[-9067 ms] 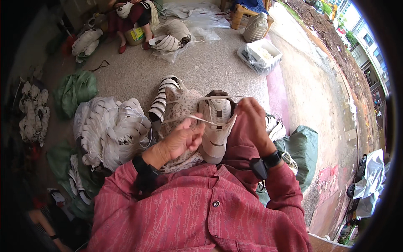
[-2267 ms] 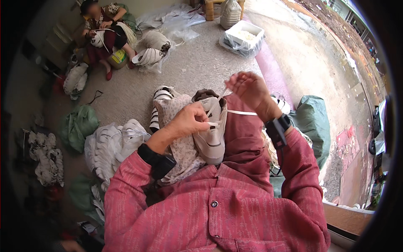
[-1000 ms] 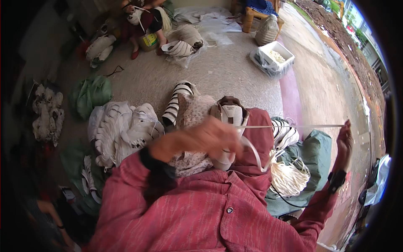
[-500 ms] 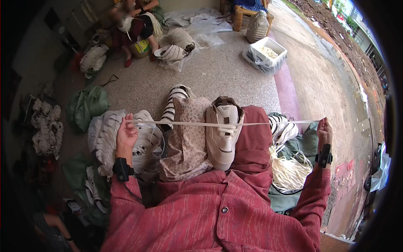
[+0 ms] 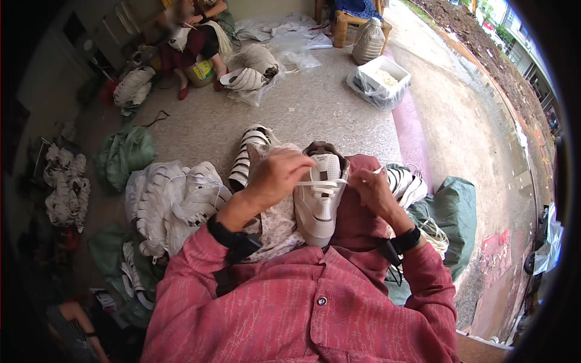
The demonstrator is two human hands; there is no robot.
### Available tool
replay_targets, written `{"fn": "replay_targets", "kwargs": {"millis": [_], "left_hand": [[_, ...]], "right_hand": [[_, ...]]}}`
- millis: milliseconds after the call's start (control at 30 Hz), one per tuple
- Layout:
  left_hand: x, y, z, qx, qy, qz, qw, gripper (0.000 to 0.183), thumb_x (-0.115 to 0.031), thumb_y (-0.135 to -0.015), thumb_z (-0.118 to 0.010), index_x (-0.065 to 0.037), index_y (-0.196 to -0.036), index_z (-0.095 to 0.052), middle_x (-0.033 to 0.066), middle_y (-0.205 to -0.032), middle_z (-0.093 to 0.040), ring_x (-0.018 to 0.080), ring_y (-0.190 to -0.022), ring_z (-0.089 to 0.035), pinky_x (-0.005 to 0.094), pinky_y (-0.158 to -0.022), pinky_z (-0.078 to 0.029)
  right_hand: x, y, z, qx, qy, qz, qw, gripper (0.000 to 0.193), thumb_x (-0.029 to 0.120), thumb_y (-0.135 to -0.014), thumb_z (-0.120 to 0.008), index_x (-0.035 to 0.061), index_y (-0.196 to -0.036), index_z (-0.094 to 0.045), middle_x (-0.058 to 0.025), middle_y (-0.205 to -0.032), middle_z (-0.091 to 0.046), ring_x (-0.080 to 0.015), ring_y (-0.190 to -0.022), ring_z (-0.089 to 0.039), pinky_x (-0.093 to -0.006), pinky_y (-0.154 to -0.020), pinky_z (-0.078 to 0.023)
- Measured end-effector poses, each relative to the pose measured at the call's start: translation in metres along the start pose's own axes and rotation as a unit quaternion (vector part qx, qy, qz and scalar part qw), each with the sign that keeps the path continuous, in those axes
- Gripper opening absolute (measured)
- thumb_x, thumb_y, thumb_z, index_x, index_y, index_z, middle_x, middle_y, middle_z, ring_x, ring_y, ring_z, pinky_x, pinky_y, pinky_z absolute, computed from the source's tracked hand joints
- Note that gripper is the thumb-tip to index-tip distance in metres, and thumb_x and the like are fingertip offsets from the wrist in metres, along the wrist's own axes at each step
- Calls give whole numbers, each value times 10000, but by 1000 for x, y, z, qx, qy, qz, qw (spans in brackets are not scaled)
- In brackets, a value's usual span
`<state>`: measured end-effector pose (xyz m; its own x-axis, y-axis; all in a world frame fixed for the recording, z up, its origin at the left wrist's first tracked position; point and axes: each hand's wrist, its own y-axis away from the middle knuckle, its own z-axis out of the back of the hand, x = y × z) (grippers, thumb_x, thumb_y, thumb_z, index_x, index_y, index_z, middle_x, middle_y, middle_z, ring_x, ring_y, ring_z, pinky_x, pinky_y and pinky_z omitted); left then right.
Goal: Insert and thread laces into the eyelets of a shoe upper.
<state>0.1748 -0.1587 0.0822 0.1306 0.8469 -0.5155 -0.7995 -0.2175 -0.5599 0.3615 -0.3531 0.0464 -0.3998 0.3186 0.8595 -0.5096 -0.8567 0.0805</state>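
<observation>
A white and cream sneaker [image 5: 316, 219] with a brown collar rests between my thighs, toe pointing at me. A flat white shoelace [image 5: 327, 182] crosses its tongue, threaded through the lower eyelets. My left hand [image 5: 275, 176], just left of the shoe, is closed in a pinch on one side of the lace. On the other side, my right hand [image 5: 374, 189] is closed on the lace too, near the shoe's right edge. My fingers partly cover the lace ends. A flowered cloth [image 5: 283, 225] lies over my left thigh.
Several white shoes [image 5: 175, 202] are stacked at my left, and more shoes [image 5: 407, 184] sit at my right beside loose laces [image 5: 434, 236] and a green sack [image 5: 457, 209]. Farther off stand a lined white bin [image 5: 382, 78] and a seated person [image 5: 196, 48].
Both hands have come inward from wide apart to the sides of the sneaker. The lace, stretched straight out to both sides before, is now gathered near the tongue.
</observation>
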Motion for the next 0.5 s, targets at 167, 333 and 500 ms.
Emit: {"fn": "replay_targets", "kwargs": {"millis": [167, 333, 500], "left_hand": [[0, -32, -43, 163, 38, 42, 985, 112, -85, -815, -662, -29, -911, -665, 110, -853, -644, 256, -787, -629, 326, -687, -485], [14, -37, -61, 235, 107, 122, 958, 144, -65, -779, -668, -20, -916, -660, 54, -836, -631, 159, -756, -606, 287, -693, -477], [14, -39, -66, 246, 185, 187, 933, 156, -132, -729, -684, -63, -869, -694, 63, -802, -660, 184, -742, -647, 307, -686, -506]], "right_hand": [[9, 15, 5, 74, 18, 15, 997, 170, 187, -927, -562, 33, -909, -633, -73, -673, -619, -152, -499, -577, -296, -501, -450], [9, 11, 7, 115, -60, -19, 991, 192, 179, -949, -551, 6, -934, -632, -28, -777, -645, -98, -522, -559, -239, -501, -437], [5, 4, 11, 142, -88, -4, 986, 176, 155, -941, -552, -2, -909, -625, -32, -789, -649, -90, -507, -547, -237, -494, -430]]}}
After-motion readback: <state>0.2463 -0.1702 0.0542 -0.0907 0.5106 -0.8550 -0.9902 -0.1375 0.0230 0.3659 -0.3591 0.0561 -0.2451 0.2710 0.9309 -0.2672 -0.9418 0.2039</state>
